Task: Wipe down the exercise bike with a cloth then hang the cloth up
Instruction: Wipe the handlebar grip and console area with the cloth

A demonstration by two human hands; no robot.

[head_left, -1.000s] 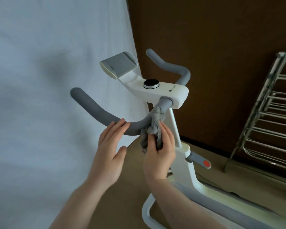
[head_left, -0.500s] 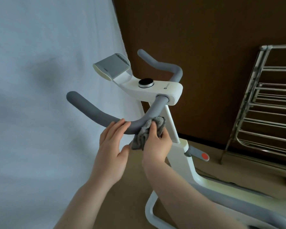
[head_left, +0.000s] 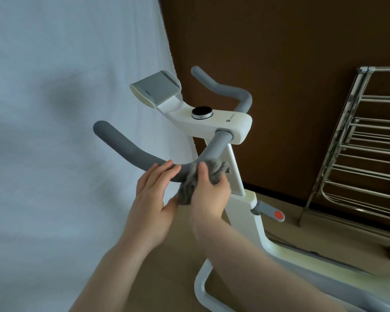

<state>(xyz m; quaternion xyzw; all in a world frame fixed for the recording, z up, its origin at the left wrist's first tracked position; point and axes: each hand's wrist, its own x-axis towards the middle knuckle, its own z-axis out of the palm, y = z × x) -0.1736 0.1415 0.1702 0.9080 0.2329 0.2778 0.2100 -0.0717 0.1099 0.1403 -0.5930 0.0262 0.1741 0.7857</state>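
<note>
Grey cloth (head_left: 208, 176) against handlebar (head_left: 131, 145)

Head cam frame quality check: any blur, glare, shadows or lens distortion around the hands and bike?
Head view: soft, dim, even light, no hard glare; a diffuse shadow on the white backdrop; wide-angle bend leans the drying rack; the right forearm and bike frame smear near the bottom edge; the right hand, cloth and handlebar are reasonably sharp.

Crumpled grey cloth (head_left: 190, 188): we see it partly hidden under the right hand (head_left: 208, 194). White exercise bike frame (head_left: 245, 212) and chrome-tube drying rack (head_left: 356, 154) run off the right edge. Console logo unreadable.
</note>
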